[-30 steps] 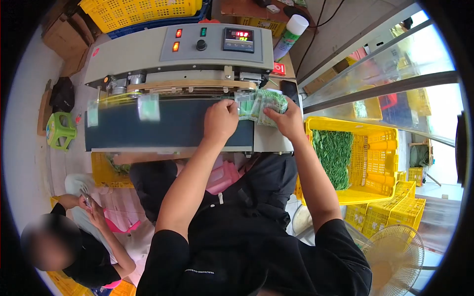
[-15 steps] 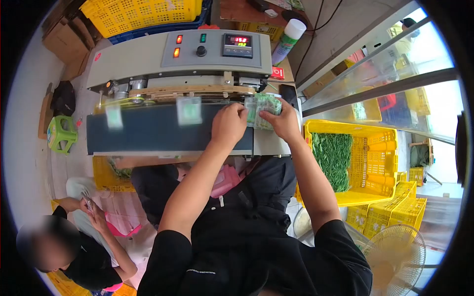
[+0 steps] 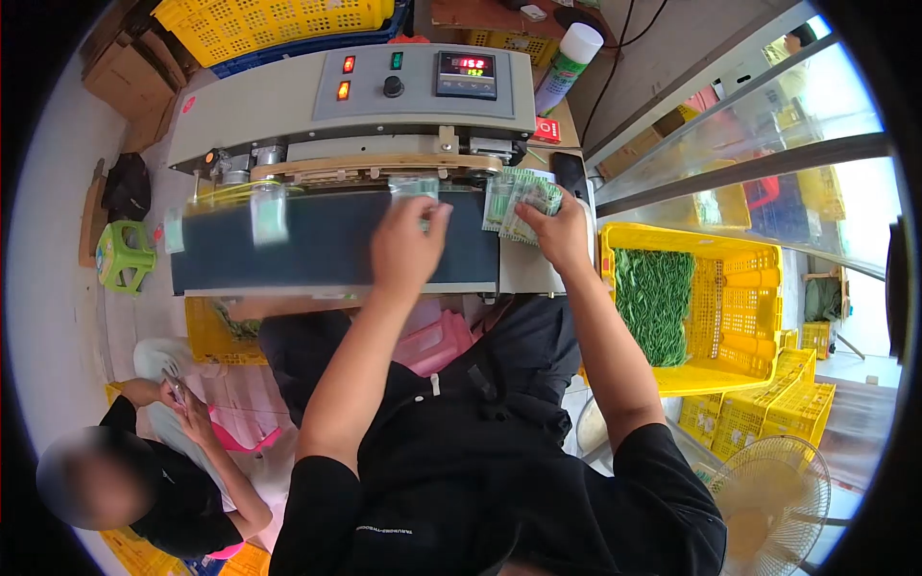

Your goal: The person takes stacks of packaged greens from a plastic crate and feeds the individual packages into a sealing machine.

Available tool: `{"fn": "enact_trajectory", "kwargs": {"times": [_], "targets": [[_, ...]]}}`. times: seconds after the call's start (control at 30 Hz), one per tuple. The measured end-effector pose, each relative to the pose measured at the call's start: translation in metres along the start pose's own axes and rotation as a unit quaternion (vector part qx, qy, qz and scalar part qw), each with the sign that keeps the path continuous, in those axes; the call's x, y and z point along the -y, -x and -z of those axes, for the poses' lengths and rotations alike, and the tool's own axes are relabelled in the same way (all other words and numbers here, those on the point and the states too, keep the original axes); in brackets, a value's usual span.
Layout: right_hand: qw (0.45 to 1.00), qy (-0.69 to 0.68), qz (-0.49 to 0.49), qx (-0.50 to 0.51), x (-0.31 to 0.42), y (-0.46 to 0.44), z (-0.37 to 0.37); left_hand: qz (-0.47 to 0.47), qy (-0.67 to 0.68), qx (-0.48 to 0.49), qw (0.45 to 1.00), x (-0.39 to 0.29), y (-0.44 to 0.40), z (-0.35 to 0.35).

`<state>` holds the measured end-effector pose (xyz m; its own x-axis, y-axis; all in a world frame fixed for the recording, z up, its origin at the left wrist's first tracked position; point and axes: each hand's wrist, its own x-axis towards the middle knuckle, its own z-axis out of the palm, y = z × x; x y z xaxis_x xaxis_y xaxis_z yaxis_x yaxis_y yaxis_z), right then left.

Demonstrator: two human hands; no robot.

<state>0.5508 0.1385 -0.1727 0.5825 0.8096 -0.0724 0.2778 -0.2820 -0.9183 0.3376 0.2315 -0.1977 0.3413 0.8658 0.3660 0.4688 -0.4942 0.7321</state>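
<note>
In front of me stands a band sealing machine (image 3: 259, 110) with a dark conveyor belt (image 3: 327, 240). My left hand (image 3: 408, 250) is over the belt, its fingers pinched at the lower edge of a small clear packet (image 3: 413, 186) whose top is at the sealing band. My right hand (image 3: 562, 226) is closed round a stack of green-and-clear packets (image 3: 523, 204) at the belt's right end. Farther left, a blurred packet (image 3: 270, 216) hangs along the band, and another packet (image 3: 174, 230) is at the belt's left end.
A yellow crate (image 3: 735, 317) on the right holds green chili-like pods (image 3: 653, 307). Behind the machine stand a spray can (image 3: 569, 69) and a yellow basket (image 3: 274, 34). A fan (image 3: 773, 494) is at lower right. At lower left a seated person (image 3: 182, 490) holds a phone-like object.
My left hand has moved left from the stack to a packet at the band. The packets on the belt have shifted left. My right hand keeps its stack at nearly the same spot.
</note>
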Motion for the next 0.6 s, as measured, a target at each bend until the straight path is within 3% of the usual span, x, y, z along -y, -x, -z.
{"fn": "enact_trajectory", "kwargs": {"times": [0.1,0.3,0.4,0.5,0.57,0.6], "targets": [[1.000,-0.005,0.016,-0.009,0.000,0.000,-0.004,0.029,0.001,0.084,0.996,-0.014,-0.005,-0.031],[1.000,0.015,-0.001,-0.013,0.001,0.000,-0.004,0.110,0.025,0.102,0.988,-0.023,-0.021,-0.039],[0.995,0.064,0.055,-0.054,-0.010,-0.001,-0.004,0.113,0.008,0.090,0.990,-0.008,-0.021,-0.022],[1.000,0.000,0.013,-0.026,0.005,0.003,-0.003,0.129,-0.010,0.074,0.989,0.006,-0.017,-0.003],[0.999,-0.027,0.023,-0.020,0.003,0.003,-0.005,0.050,-0.020,-0.046,0.998,0.005,-0.012,0.010],[0.999,-0.031,0.013,-0.011,0.004,0.002,-0.007,0.053,-0.023,-0.018,0.998,0.003,-0.008,0.012]]}}
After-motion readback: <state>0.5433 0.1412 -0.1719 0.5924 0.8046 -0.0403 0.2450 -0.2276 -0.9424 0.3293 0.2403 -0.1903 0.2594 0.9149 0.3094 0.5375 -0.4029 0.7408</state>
